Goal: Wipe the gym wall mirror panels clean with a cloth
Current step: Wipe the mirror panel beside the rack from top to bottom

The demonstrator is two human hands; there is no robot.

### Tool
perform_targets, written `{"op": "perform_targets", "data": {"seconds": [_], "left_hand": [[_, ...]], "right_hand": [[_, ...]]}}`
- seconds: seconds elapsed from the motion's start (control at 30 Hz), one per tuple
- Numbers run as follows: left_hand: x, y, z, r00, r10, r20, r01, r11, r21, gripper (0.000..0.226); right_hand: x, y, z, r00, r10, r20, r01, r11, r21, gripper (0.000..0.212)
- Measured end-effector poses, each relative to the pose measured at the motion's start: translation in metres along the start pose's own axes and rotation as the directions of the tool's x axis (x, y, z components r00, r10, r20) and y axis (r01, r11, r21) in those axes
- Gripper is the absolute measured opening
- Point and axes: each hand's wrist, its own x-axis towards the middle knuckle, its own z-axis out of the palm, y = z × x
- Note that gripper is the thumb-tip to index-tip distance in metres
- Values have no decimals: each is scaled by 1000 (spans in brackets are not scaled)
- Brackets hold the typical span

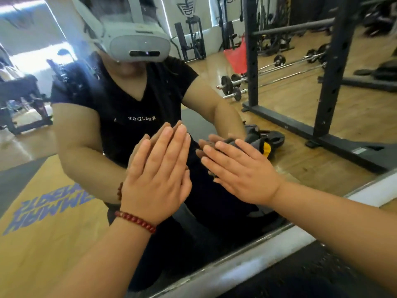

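The mirror (279,130) fills most of the view. The left hand (156,177) is laid flat against its lower middle, fingers straight and together. The right hand (240,173) is spread flat on a dark cloth (255,143), pressed to the glass just beside it. A beaded bracelet (135,221) is worn on the left wrist. Most of the cloth is hidden.

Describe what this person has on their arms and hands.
Both forearms are bare, with no sleeves reaching them, and there are no gloves. The left hand has a bracelet of dark red round beads at the wrist. The right hand and its wrist carry nothing.
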Motion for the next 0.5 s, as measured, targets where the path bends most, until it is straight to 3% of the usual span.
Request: {"op": "perform_targets", "data": {"seconds": [0.07, 0.23, 0.3, 0.4, 0.5], "left_hand": [[1, 0, -1, 1000, 1, -2, -1, 1000, 12, 64], [1, 0, -1, 1000, -5, 19, 5, 1000, 17, 63], [1, -1, -3, 999, -4, 43, 3, 1000, 16, 62], [5, 0, -12, 998, -23, 57, 25, 999, -36, 62], [26, -10, -26, 999, -45, -4, 45, 996, -71, 60]], "right_hand": [[24, 20, -12, 997, -76, 1, 76, 997, -10, 59], [93, 49, -29, 986, 82, -148, -83, 997, -4, 54], [72, 37, -24, 990, 113, -87, -114, 993, -4, 56], [30, 30, -21, 999, -14, 43, 15, 1000, -26, 56], [62, 46, -36, 1000, 15, 16, -15, 1000, -12, 55]]}}
